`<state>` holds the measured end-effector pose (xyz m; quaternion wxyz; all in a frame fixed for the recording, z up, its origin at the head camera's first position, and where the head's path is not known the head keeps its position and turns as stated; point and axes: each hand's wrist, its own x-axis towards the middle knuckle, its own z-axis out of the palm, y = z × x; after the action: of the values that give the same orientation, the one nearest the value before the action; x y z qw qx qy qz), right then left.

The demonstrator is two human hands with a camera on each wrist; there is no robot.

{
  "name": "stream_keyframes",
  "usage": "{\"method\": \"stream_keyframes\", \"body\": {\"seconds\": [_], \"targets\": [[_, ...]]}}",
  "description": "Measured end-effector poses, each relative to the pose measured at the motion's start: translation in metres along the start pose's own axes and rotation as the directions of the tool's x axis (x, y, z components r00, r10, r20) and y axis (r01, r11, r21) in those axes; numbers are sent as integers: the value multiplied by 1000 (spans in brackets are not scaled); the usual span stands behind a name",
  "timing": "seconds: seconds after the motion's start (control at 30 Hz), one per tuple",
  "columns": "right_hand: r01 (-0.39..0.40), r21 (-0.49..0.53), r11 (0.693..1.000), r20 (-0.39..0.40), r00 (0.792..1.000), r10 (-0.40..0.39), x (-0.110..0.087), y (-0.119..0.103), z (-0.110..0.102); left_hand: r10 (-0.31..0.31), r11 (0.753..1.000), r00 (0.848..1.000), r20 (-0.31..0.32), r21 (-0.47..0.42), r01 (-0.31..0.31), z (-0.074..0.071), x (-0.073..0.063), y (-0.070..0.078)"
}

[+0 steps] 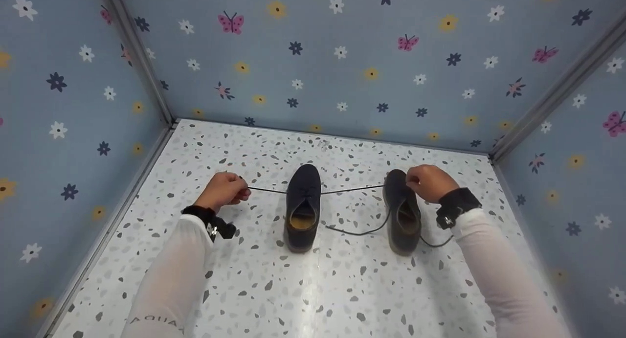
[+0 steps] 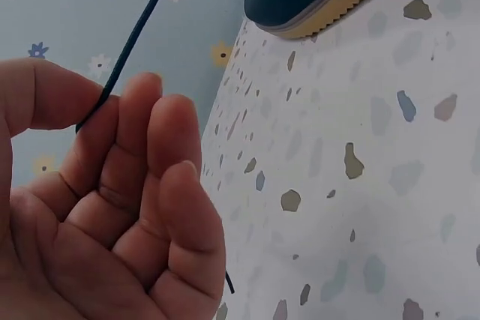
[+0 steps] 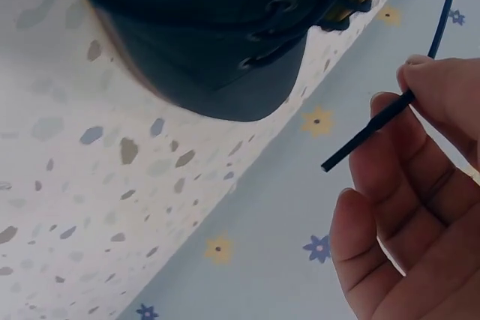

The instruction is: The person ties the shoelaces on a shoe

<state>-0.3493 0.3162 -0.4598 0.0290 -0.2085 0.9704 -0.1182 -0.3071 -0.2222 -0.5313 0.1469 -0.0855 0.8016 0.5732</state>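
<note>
A dark shoe (image 1: 303,181), toe away from me, stands on the speckled surface between my hands. Its shoelace (image 1: 266,189) stretches out to both sides. My left hand (image 1: 225,189) pinches one end between thumb and forefinger; in the left wrist view the lace (image 2: 137,29) rises from those fingertips. On the other side my right hand (image 1: 430,182) pinches the opposite end, and a short tip of lace (image 3: 349,146) sticks out past the fingers. A second dark shoe (image 1: 403,240) stands right beside and partly below the right hand, its eyelets threaded.
Loose laces of the right shoe trail on the surface, one lace (image 1: 362,234) toward the left shoe, another lace (image 1: 436,244) under the right wrist. Blue flowered panels (image 1: 337,59) enclose the back and both sides of the white speckled surface (image 1: 274,289).
</note>
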Motion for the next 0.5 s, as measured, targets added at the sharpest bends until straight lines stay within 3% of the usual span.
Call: {"method": "stream_keyframes", "body": {"seconds": [0.3,0.5], "targets": [[-62,-5,998,49,997,62,-4,16,1,-73,993,997,25,91,71,-6,-2,-8],[-67,-9,998,35,997,68,-1,9,2,-86,980,996,21,183,80,0,-1,-7]]}}
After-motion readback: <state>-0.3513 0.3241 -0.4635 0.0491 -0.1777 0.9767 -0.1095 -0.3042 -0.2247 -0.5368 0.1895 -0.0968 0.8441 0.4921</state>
